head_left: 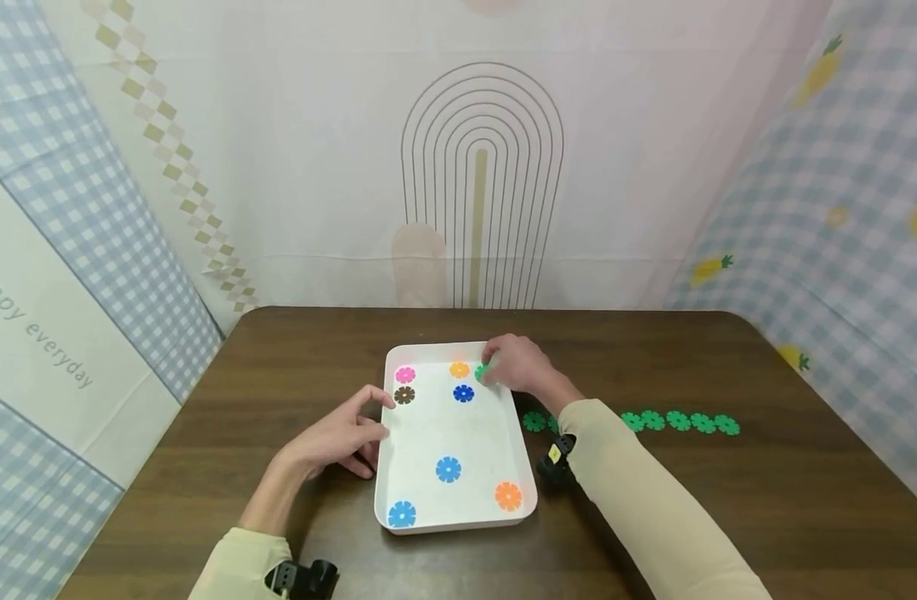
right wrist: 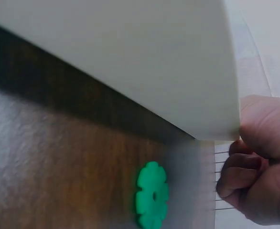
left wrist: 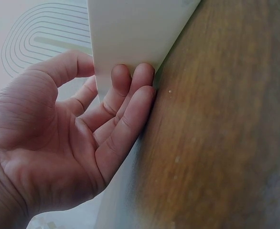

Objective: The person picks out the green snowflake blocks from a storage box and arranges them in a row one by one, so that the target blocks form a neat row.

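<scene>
A white rectangular tray (head_left: 421, 433) lies on the table with flower-shaped plastic discs inside. At its left side, my left hand (head_left: 346, 435) grips the wall; several fingers press the outer face in the left wrist view, others reach the rim. My right hand (head_left: 520, 365) is at the far right corner, reaching over the rim. It pinches a green flower disc (head_left: 480, 373), partly covered by the fingers. The right wrist view shows curled fingers beyond the tray wall (right wrist: 130, 52), with the fingertips inside hidden. Nearby are an orange-yellow disc (head_left: 459, 369) and a dark blue disc (head_left: 463, 393).
A row of green discs (head_left: 678, 421) lies on the wooden table (head_left: 729, 500) right of the tray, partly hidden by my right forearm. The tray also holds pink (head_left: 405, 375), brown (head_left: 404, 395), light blue (head_left: 448, 469) and orange (head_left: 508, 497) discs. A printed curtain (head_left: 316, 167) hangs behind.
</scene>
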Demonstrator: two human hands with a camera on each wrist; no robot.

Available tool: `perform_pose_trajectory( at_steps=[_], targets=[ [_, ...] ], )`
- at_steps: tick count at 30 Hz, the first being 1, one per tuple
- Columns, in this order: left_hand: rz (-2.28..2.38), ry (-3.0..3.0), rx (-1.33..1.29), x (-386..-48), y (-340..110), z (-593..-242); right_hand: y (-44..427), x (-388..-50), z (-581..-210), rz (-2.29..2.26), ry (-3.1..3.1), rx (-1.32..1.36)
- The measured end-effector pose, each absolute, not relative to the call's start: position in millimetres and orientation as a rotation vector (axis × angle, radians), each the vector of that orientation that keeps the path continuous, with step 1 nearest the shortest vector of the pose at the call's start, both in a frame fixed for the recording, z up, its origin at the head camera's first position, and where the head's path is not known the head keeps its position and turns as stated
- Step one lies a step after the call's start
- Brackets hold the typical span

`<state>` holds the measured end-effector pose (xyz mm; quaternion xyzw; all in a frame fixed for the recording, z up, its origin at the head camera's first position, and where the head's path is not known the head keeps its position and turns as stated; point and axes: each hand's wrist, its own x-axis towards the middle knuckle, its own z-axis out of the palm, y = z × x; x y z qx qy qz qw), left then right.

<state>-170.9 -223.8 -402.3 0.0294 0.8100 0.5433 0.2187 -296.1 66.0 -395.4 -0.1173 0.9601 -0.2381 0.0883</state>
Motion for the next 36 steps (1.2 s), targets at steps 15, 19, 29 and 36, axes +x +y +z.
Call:
perform_pose_trajectory(
  at_steps=[15, 19, 29, 36],
  targets=[
    [1.501, 2.249, 0.092, -170.5, -225.6, -402.4, 63.9, -290.8, -394.2, -0.541, 2.9, -0.585],
    [1.502, 2.243, 0.097, -171.2, -225.4, -403.1, 65.7, -290.4, -395.0, -0.566, 2.883, -0.573],
    [1.509, 2.241, 0.102, -171.3, -224.7, -404.0, 67.8, -288.3, -394.5, -0.67, 2.83, -0.6],
    [1.518, 2.231, 0.098, -172.2, -225.9, -405.2, 71.1, -288.8, -391.0, -0.909, 2.731, -0.513]
  ],
)
